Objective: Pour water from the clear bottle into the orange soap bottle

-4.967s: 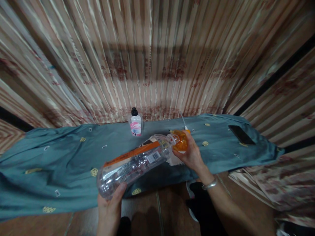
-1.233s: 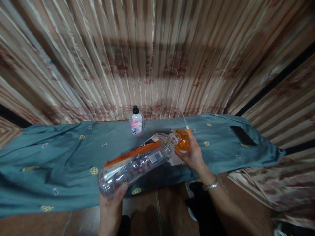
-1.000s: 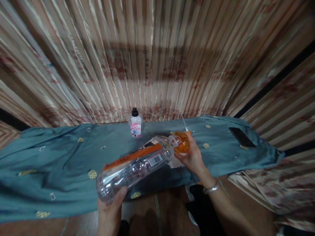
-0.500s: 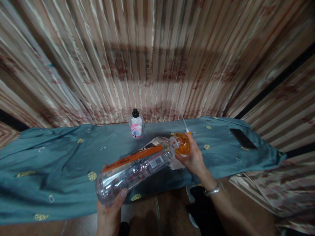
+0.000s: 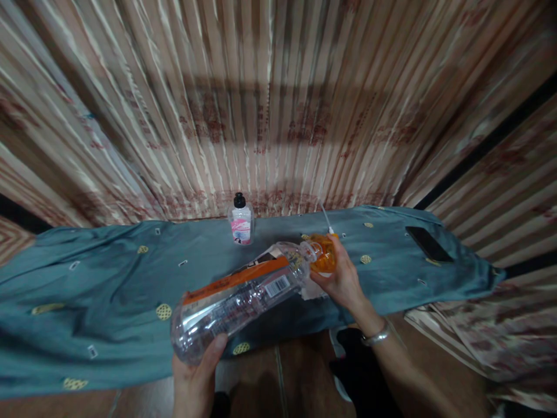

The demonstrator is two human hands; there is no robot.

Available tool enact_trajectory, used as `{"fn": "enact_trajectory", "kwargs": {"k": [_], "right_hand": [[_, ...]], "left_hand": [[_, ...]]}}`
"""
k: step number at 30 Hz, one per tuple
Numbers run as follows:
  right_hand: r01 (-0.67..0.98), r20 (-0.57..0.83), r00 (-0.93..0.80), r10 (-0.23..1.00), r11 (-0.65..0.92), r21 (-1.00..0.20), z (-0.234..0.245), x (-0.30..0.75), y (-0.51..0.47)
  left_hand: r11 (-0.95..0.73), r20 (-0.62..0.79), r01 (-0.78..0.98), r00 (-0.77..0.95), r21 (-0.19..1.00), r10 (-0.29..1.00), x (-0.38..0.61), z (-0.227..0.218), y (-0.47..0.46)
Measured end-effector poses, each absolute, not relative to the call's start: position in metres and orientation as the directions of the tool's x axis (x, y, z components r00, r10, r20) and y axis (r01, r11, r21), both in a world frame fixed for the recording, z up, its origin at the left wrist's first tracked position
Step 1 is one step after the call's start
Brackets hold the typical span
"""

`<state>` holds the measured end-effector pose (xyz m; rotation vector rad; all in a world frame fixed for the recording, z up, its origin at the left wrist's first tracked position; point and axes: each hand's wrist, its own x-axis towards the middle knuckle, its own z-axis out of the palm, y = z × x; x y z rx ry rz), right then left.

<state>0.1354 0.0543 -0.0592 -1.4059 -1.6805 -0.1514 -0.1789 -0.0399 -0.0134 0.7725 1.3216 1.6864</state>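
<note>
A large clear plastic bottle (image 5: 243,302) with an orange and black label and a barcode lies tilted across the middle, above the cloth. My left hand (image 5: 195,371) grips its base end from below, thumb along the side. At the bottle's neck, my right hand (image 5: 342,276) is closed around an orange see-through piece (image 5: 322,252). A thin whitish tube (image 5: 325,216) sticks up from beside that piece. The bottle's mouth is against or just in front of the orange piece; I cannot tell whether they touch. Something pale and papery (image 5: 313,290) shows beneath the neck.
A small clear bottle (image 5: 241,225) with a black cap and pink label stands at the back. A black phone (image 5: 429,244) lies at the right. Under both is a teal cloth (image 5: 108,273) with yellow prints. Pleated curtains (image 5: 270,104) hang close behind and at the sides.
Almost nothing differs. The large bottle's base end has shifted very slightly to the right with my left hand; my right hand keeps its hold on the orange piece.
</note>
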Motion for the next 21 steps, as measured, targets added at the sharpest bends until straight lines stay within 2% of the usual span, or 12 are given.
{"fn": "enact_trajectory", "kwargs": {"k": [7,15,21], "right_hand": [[0.836,0.696,0.053,0.716,0.349,-0.422,-0.0598,0.1361,0.055],[0.824,0.682,0.056,0.729,0.352,-0.444,-0.0606,0.1367,0.055],[0.821,0.701,0.044,0.712,0.374,-0.432,-0.0622,0.1373,0.0557]], "left_hand": [[-0.065,-0.055,-0.241,-0.462,0.968,0.885,-0.1803,-0.0168,-0.0404],[-0.084,-0.002,-0.164,-0.465,0.983,0.885,-0.184,-0.0174,-0.0387],[-0.069,-0.022,-0.175,-0.468,0.982,0.884,-0.183,-0.018,-0.0388]]}}
